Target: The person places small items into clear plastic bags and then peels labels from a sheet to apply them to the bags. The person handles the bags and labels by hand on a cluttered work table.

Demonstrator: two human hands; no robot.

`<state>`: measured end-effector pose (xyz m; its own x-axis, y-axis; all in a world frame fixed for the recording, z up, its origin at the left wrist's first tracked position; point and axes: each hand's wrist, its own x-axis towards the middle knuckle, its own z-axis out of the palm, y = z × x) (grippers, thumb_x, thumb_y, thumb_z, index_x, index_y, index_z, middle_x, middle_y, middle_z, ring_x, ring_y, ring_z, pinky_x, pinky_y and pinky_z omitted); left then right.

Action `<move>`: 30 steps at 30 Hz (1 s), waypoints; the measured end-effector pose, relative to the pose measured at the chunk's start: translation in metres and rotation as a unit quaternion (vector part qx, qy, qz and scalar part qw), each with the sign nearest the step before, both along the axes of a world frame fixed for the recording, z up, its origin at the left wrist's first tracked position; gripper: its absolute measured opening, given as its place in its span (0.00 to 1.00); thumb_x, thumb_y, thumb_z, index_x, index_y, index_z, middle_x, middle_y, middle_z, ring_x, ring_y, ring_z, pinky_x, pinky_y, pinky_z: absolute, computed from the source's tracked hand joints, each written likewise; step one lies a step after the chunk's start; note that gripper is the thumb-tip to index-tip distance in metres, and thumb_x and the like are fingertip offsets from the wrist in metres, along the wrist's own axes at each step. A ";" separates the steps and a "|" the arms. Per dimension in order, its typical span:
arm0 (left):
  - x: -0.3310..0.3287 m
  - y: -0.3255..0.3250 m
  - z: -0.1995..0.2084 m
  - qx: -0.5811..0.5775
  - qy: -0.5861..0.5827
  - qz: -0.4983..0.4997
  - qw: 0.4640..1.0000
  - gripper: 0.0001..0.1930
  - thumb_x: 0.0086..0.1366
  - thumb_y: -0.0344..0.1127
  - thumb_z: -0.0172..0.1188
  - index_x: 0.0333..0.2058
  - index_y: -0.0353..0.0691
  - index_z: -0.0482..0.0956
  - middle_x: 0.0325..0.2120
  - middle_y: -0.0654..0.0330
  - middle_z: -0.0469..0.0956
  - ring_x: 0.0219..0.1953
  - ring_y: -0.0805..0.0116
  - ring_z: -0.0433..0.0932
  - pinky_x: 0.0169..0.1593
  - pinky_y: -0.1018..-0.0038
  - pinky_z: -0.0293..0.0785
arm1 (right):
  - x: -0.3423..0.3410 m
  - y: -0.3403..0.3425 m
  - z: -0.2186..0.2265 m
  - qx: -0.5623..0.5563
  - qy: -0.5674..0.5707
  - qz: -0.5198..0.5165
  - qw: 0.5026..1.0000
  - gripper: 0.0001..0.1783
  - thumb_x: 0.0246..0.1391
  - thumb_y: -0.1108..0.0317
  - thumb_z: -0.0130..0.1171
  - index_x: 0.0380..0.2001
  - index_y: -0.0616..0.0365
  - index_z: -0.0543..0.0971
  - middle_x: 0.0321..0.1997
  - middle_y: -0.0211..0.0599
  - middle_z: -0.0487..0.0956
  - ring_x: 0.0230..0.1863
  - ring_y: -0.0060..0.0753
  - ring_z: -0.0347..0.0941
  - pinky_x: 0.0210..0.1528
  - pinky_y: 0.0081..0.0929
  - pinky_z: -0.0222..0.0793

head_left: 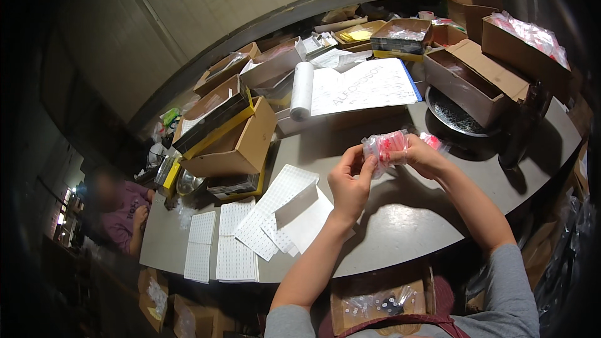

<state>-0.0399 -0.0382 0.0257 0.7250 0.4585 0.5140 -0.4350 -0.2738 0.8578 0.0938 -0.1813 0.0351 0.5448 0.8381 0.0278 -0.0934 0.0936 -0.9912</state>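
A bundle of clear plastic bags with red print point(389, 148) is held up over the table between my two hands. My left hand point(352, 181) pinches its near left side, thumb and fingers closed on the plastic. On the other side, my right hand point(426, 155) grips the bundle, and a red-and-clear end point(433, 141) sticks out past its fingers. What the bags contain cannot be made out. Left of my left forearm lie sheets of small white labels point(275, 206), some in stacks and some fanned out.
Cardboard boxes point(235, 144) stand at the left. A white roll point(302, 91) rests by a paper-covered board point(360, 87). At right are a round metal bowl point(460, 114) and a dark bottle-like object point(524, 128). An open drawer point(383, 303) sits below the edge; a person point(125, 213) sits at left.
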 end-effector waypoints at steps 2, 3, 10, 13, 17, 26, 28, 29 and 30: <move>0.002 0.002 0.002 0.009 -0.006 0.008 1.000 0.10 0.67 0.29 0.62 0.44 0.31 0.80 0.32 0.62 0.82 0.32 0.78 0.78 0.39 0.79 0.76 | 0.001 0.004 -0.006 0.018 0.014 -0.023 0.999 0.15 0.49 0.72 0.69 0.42 0.63 0.83 0.40 0.34 0.84 0.41 0.25 0.79 0.51 0.27 0.73; 0.003 0.005 0.003 -0.023 0.004 -0.005 1.000 0.10 0.67 0.29 0.62 0.45 0.31 0.79 0.32 0.62 0.82 0.33 0.78 0.78 0.39 0.79 0.76 | 0.001 0.005 -0.006 0.031 0.020 -0.040 0.999 0.15 0.49 0.72 0.69 0.42 0.63 0.83 0.39 0.34 0.84 0.40 0.25 0.79 0.50 0.26 0.73; 0.006 0.017 0.004 -0.140 0.061 -0.113 0.982 0.12 0.65 0.33 0.63 0.45 0.34 0.77 0.37 0.63 0.80 0.38 0.76 0.78 0.45 0.76 0.76 | -0.007 0.014 -0.014 0.067 -0.048 -0.096 0.992 0.16 0.47 0.78 0.67 0.43 0.64 0.81 0.39 0.33 0.83 0.40 0.22 0.79 0.46 0.24 0.76; 0.005 0.016 0.008 -0.173 0.075 -0.114 0.975 0.11 0.66 0.31 0.62 0.44 0.34 0.77 0.37 0.62 0.81 0.39 0.75 0.79 0.45 0.74 0.78 | -0.008 0.014 -0.013 0.093 -0.063 -0.089 0.990 0.21 0.47 0.79 0.67 0.47 0.65 0.78 0.43 0.33 0.82 0.42 0.23 0.79 0.48 0.25 0.76; 0.009 0.021 -0.002 -0.212 0.074 -0.088 0.970 0.09 0.67 0.29 0.60 0.45 0.34 0.77 0.38 0.61 0.81 0.39 0.74 0.80 0.44 0.73 0.79 | -0.002 0.014 -0.014 0.100 -0.132 -0.119 0.979 0.24 0.49 0.75 0.70 0.50 0.66 0.77 0.46 0.35 0.82 0.47 0.23 0.77 0.52 0.24 0.74; 0.001 0.014 0.009 -0.198 0.047 -0.110 0.973 0.07 0.70 0.27 0.54 0.43 0.33 0.78 0.37 0.63 0.80 0.39 0.77 0.77 0.46 0.76 0.75 | -0.008 0.002 0.011 0.040 -0.040 -0.003 0.998 0.26 0.51 0.67 0.72 0.53 0.64 0.79 0.49 0.35 0.82 0.50 0.23 0.75 0.52 0.23 0.71; -0.001 0.008 0.011 -0.198 0.044 -0.117 0.972 0.06 0.69 0.26 0.55 0.42 0.33 0.78 0.37 0.64 0.79 0.39 0.78 0.77 0.46 0.78 0.74 | -0.007 0.000 0.009 0.015 -0.039 0.011 0.999 0.23 0.51 0.68 0.71 0.51 0.63 0.80 0.48 0.34 0.82 0.48 0.23 0.77 0.50 0.23 0.71; 0.001 0.009 0.009 -0.192 0.040 -0.116 0.974 0.06 0.69 0.26 0.56 0.42 0.33 0.78 0.36 0.64 0.79 0.38 0.78 0.77 0.45 0.78 0.74 | -0.006 0.001 0.005 0.023 -0.035 -0.006 0.999 0.21 0.51 0.70 0.70 0.49 0.64 0.81 0.46 0.34 0.83 0.46 0.24 0.77 0.50 0.24 0.72; 0.002 0.012 0.006 -0.186 0.040 -0.116 0.975 0.05 0.68 0.26 0.57 0.41 0.33 0.78 0.36 0.64 0.80 0.38 0.79 0.77 0.45 0.79 0.74 | -0.007 0.004 0.001 0.031 -0.027 -0.024 0.999 0.20 0.51 0.71 0.69 0.48 0.64 0.81 0.45 0.34 0.83 0.45 0.24 0.78 0.50 0.24 0.72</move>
<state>-0.0375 -0.0262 0.0319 0.8620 0.4222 0.2805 -0.3758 0.1609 0.9126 0.0868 -0.1777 0.0356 0.5811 0.8065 0.1088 -0.0333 0.1571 -0.9870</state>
